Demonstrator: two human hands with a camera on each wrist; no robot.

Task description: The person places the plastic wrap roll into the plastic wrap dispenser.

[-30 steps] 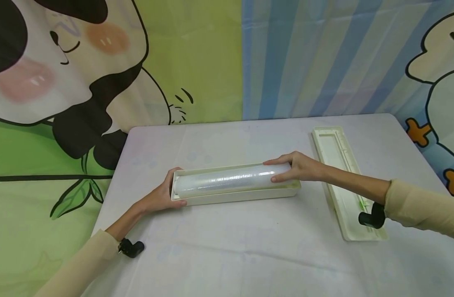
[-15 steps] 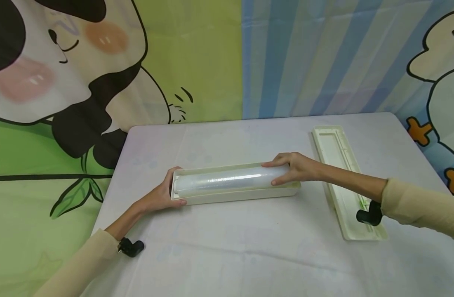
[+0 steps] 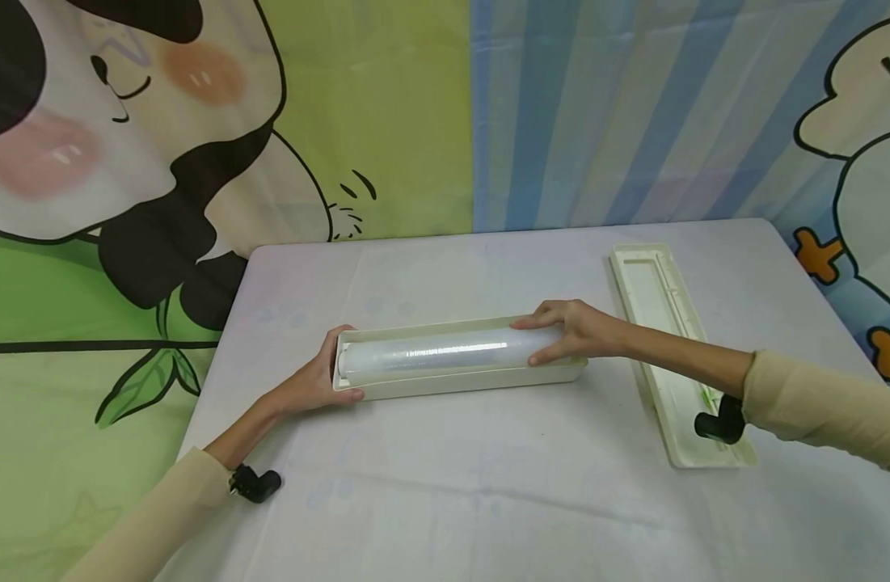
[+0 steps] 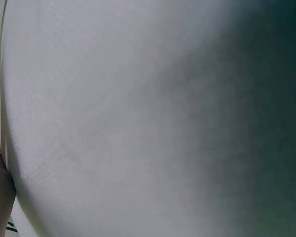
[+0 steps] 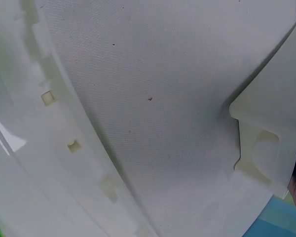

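A clear, glossy roll of cling film (image 3: pixel 430 354) lies lengthwise in a long cream dispenser box (image 3: pixel 459 388) in the middle of the table. My left hand (image 3: pixel 317 380) grips the box's left end, thumb on the front wall and fingers around the far corner. With thumb and fingers spread across it, my right hand (image 3: pixel 579 330) holds the roll's right end, which it partly hides. In the right wrist view, the box's end (image 5: pixel 266 113) shows at the right edge beside a sliver of the hand. The left wrist view catches mostly tablecloth, with the left hand (image 4: pixel 1 197) at its edge.
The cream box lid (image 3: pixel 648 291) lies inside up on the table at right, partly under my right forearm. A small green slider (image 3: pixel 709 398) sits on its rail. A white cloth (image 3: pixel 430 501) covers the table. Behind hangs a printed cartoon curtain (image 3: pixel 386 105).
My right hand has shifted very slightly left and down on the roll's right end. The left hand keeps its grip on the box. The head view has moved a little.
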